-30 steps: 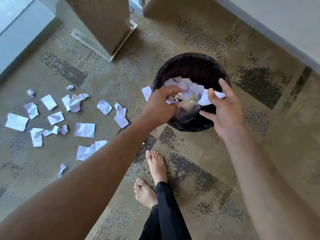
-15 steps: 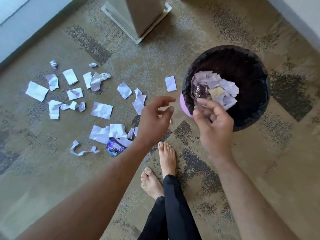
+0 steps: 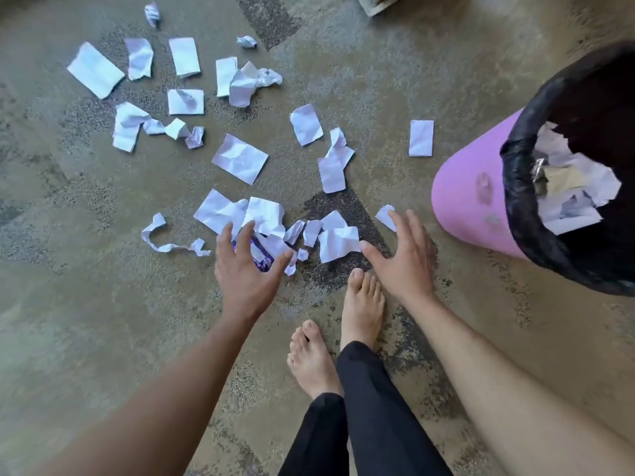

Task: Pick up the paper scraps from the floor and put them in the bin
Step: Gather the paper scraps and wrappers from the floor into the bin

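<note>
Several white paper scraps (image 3: 240, 158) lie scattered over the carpet from the upper left to the middle. A close cluster of scraps (image 3: 338, 242) lies just beyond my hands. My left hand (image 3: 245, 264) hovers open, fingers spread, over a purple wrapper (image 3: 262, 257) and the scraps around it. My right hand (image 3: 403, 254) is open too, low beside the cluster, its fingers near a small scrap (image 3: 385, 216). The pink bin (image 3: 470, 197) with a black liner stands at the right and holds crumpled paper (image 3: 570, 190).
My two bare feet (image 3: 362, 304) and black trouser legs stand on the mottled carpet just below the hands. The corner of a pale base (image 3: 378, 5) shows at the top edge.
Both hands left the bin's mouth empty and dropped left and down to the scraps by my feet. The view swung left, so the bin now sits at the right edge.
</note>
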The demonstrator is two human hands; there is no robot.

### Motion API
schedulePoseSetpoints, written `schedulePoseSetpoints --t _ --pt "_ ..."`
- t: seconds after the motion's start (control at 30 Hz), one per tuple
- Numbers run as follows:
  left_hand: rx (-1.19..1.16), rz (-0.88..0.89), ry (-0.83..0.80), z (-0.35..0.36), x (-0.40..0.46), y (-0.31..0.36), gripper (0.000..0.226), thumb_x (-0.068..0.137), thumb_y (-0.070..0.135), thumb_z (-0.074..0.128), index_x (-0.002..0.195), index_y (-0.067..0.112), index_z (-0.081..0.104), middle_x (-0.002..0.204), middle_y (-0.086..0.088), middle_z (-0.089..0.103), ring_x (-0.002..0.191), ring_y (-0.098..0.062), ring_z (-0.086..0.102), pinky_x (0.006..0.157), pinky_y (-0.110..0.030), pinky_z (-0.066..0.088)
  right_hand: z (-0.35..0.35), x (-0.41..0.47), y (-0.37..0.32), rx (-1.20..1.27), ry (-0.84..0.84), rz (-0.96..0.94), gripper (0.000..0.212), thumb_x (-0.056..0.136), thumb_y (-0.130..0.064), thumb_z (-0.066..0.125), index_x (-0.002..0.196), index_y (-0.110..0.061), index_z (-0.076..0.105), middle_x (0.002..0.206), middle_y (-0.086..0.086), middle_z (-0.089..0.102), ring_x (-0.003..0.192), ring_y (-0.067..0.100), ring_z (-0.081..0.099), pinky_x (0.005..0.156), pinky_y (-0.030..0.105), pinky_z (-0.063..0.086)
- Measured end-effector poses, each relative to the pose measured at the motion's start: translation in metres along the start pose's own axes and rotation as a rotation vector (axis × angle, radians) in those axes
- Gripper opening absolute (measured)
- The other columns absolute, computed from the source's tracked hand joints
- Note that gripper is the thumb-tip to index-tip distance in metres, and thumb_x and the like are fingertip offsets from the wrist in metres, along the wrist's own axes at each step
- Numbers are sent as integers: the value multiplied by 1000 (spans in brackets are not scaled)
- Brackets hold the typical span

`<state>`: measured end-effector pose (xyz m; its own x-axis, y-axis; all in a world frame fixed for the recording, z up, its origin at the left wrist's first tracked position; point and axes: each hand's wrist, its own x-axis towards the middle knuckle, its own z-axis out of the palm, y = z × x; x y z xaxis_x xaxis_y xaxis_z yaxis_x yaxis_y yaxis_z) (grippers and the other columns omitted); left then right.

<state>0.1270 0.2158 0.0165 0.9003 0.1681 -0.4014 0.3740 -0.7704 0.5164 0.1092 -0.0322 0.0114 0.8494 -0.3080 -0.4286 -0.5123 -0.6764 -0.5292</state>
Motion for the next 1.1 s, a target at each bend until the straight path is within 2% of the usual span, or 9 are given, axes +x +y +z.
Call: schedulePoseSetpoints --t 0.17,0.33,0.4,0.5,0.63,0.73,0.87,1.0,1.1 --pt "12 -79 38 40 15 -74 91 77 70 64 150 33 25 163 -7 7 151 -25 4 119 -56 15 52 29 47 -195 -5 16 99 72 -78 55 152 -30 21 163 13 4 150 32 3 119 50 9" --pt "-106 -33 93 74 29 -98 101 72 74 60 153 34 15 163 -6 -5 151 -14 -4 117 -63 -4 99 45 63 -266 -2 -102 102 71 -81 51 153 -29 20 162 16 4 150 34 -2 120 54 1" --pt "-129 46 103 85 32 -97 102 71 75 60 153 29 17 163 -10 -2 151 -20 -1 116 -67 -1 112 45 61 -275 8 -180 103 70 -82 51 152 -26 23 162 16 7 150 34 1 121 51 0" --pt "-153 205 87 98 38 -96 104 70 78 61 151 27 20 162 -15 2 151 -27 3 113 -68 14 128 44 48 -257 -84 -376 104 69 -79 57 152 -24 25 161 15 8 151 30 5 121 46 0" --pt "-129 415 51 105 50 -88 102 69 71 70 148 25 26 159 -22 7 151 -31 10 114 -62 23 148 43 31 -339 -199 -608 84 82 -61 60 151 -28 27 161 17 11 150 32 8 122 48 9" --pt "-10 539 -10 107 61 -84 101 68 71 72 148 29 29 159 -17 8 149 -35 12 113 -62 24 148 44 26 -444 -139 -644 68 86 -41 57 149 -35 32 159 15 22 146 33 20 115 49 25" --pt "165 734 -45 113 82 -80 83 76 65 71 145 32 38 157 -16 15 146 -42 21 113 -58 27 144 47 24 -515 -38 -659 49 87 -36 49 136 -35 51 148 13 42 126 33 38 95 46 41" --pt "122 912 -62 121 89 -74 43 92 34 65 130 18 56 146 -27 38 132 -43 42 108 -49 34 148 56 23 -475 10 -686 22 83 -14 67 104 -20 65 135 13 54 109 35 48 79 44 48" --pt "144 903 -53 120 90 -71 31 92 10 58 123 13 60 140 -26 47 121 -40 49 102 -45 37 143 60 20 -371 -8 -672 16 80 -6 70 94 -14 69 129 17 57 102 38 52 79 40 52"
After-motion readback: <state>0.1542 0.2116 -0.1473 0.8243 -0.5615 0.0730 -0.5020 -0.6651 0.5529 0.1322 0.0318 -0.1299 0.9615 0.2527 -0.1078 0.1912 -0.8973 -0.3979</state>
